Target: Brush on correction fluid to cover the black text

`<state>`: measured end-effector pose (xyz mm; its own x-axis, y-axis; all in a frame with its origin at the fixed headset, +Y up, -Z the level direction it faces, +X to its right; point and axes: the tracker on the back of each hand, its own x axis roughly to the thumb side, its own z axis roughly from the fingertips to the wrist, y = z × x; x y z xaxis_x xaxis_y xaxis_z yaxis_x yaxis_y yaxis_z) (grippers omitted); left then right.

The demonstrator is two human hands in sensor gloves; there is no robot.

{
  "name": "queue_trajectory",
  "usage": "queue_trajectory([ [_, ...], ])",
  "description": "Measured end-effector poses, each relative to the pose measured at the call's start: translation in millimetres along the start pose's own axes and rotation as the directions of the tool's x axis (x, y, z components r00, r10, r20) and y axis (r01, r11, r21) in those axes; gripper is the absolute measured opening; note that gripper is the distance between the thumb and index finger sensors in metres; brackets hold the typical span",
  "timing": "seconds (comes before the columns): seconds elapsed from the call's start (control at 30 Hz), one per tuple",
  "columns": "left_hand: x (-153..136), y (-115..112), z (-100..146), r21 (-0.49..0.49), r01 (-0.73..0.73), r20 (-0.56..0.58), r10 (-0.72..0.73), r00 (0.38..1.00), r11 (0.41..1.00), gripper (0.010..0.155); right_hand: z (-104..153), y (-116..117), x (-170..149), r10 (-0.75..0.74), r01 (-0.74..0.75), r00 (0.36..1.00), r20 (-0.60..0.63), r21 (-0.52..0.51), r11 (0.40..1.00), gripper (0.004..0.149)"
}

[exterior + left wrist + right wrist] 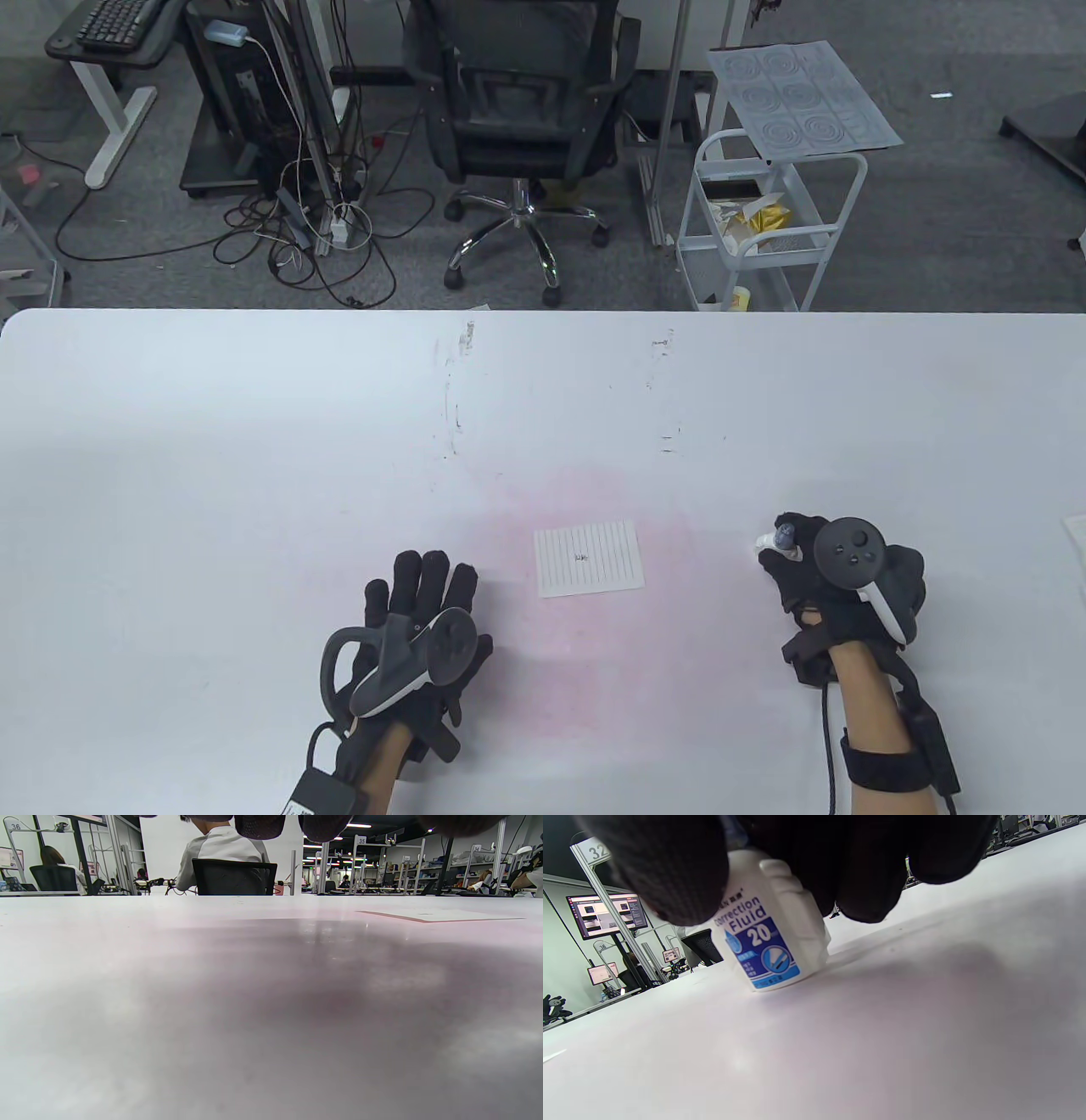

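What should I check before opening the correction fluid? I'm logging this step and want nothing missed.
1. Small white correction fluid bottle with blue label stands on the white table: ok.
2. Right hand grips the bottle from above: ok.
3. Bottle's grey-blue cap on: ok; tightness, cannot tell.
4. Left hand free, fingers spread flat on the table: ok.
5. Lined white paper sheet lies flat between the hands, small black text uncovered: ok.
6. Left hand steadies the paper: not ok, it rests apart from the sheet.
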<state>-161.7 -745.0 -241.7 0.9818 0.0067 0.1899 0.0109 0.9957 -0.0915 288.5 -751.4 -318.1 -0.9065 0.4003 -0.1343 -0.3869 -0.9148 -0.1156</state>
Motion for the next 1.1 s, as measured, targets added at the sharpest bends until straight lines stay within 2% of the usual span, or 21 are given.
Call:
queue_trajectory([
  [0.37, -0.3, 0.4, 0.0, 0.012, -0.007, 0.001, 0.007, 1.0, 1.0, 0.079, 6.9, -8.3, 13.6, -0.033, 0.035, 0.999, 0.023, -0.113, 0.993, 0.057],
  [0.67, -0.6, -0.1, -0.2, 0.011, -0.007, 0.001, 0.007, 1.0, 1.0, 0.078, 25.0, -24.0, 63.8, -0.029, 0.057, 0.982, 0.185, -0.15, 0.987, 0.057],
  [0.93, 0.4, -0.4, -0.4, 0.021, -0.008, 0.011, 0.008, 1.0, 1.0, 0.079, 48.4, -26.8, 111.3, -0.008, 0.057, 0.941, 0.339, -0.134, 0.989, 0.057],
  [1.1, 5.1, -0.6, -0.1, 0.024, -0.008, 0.028, 0.007, 1.0, 1.0, 0.079, 62.9, -16.0, 141.0, -0.04, 0.067, 0.902, 0.43, -0.048, 0.997, 0.057],
])
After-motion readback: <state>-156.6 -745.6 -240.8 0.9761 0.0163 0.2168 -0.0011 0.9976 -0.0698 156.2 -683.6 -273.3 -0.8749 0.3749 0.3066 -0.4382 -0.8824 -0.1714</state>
